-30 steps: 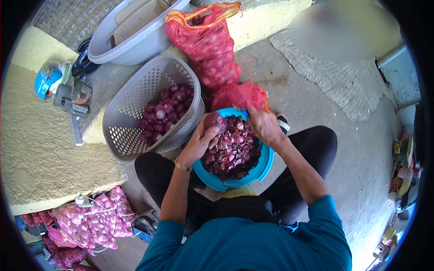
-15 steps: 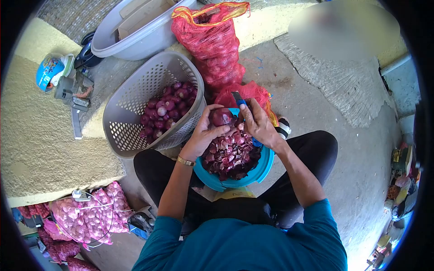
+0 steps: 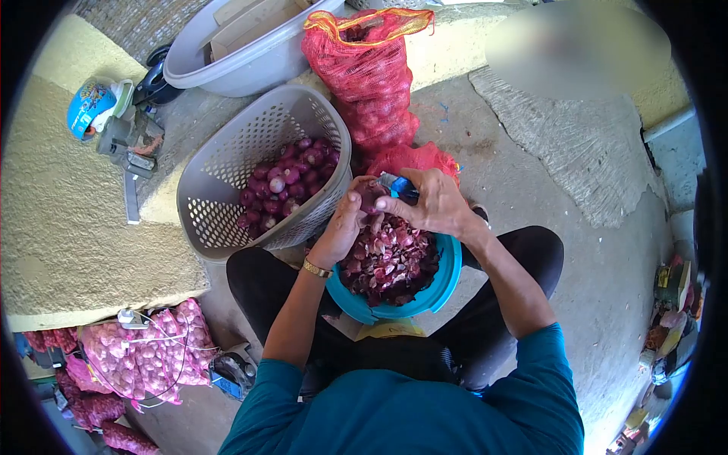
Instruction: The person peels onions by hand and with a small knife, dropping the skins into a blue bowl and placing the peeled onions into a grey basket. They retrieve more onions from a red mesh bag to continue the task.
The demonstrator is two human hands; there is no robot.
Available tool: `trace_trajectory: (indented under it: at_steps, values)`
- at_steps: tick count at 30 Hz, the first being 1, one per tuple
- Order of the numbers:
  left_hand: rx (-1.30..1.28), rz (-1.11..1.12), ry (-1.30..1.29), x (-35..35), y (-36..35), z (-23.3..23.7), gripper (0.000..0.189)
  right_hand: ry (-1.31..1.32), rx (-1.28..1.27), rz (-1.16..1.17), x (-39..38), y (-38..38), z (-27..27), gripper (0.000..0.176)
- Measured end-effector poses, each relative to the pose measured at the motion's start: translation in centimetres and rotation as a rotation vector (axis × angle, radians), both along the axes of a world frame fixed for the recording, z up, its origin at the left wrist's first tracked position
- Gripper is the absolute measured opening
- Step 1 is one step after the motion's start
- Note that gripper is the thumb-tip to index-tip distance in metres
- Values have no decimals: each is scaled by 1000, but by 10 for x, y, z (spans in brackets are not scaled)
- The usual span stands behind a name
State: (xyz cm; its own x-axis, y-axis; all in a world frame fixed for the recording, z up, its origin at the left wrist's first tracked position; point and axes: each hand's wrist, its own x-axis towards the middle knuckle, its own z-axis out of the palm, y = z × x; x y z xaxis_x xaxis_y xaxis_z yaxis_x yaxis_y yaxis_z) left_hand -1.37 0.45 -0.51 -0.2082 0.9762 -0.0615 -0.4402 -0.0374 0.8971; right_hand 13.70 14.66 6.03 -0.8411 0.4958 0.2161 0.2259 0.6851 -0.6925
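My left hand (image 3: 341, 227) is closed around a red onion (image 3: 369, 196), held above a turquoise basin (image 3: 449, 274). My right hand (image 3: 440, 205) grips a blue utility knife (image 3: 397, 184), its thumb against the onion's side. The blade is hard to make out between the hands. Below, a heap of dry onion skins (image 3: 387, 262) fills much of the basin, which sits between my legs. To the left, a grey perforated basket (image 3: 193, 199) leans at a tilt with many smooth purple onions (image 3: 282, 186) inside.
A full red mesh sack (image 3: 368, 91) stands behind the basket, with a slumped red mesh sack (image 3: 417, 158) just beyond the basin. Farther back is a grey tub (image 3: 250, 72) holding cardboard. Pink mesh bags of pale bulbs (image 3: 148, 353) lie at lower left, with a cable across them.
My right hand has turned inward, bringing the knife from upright beside the onion down against it. My right thumb now touches the onion. The view has shifted slightly.
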Motion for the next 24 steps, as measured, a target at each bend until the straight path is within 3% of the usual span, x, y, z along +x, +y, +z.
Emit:
trace_trajectory:
  at_steps: [11,24]
  values:
    - [17,12,80,4,0,10,64,7,11,30,2,-5,-6,64]
    - [46,7,172,3,2,17,61,-98,-83,102,2,-10,-13,53]
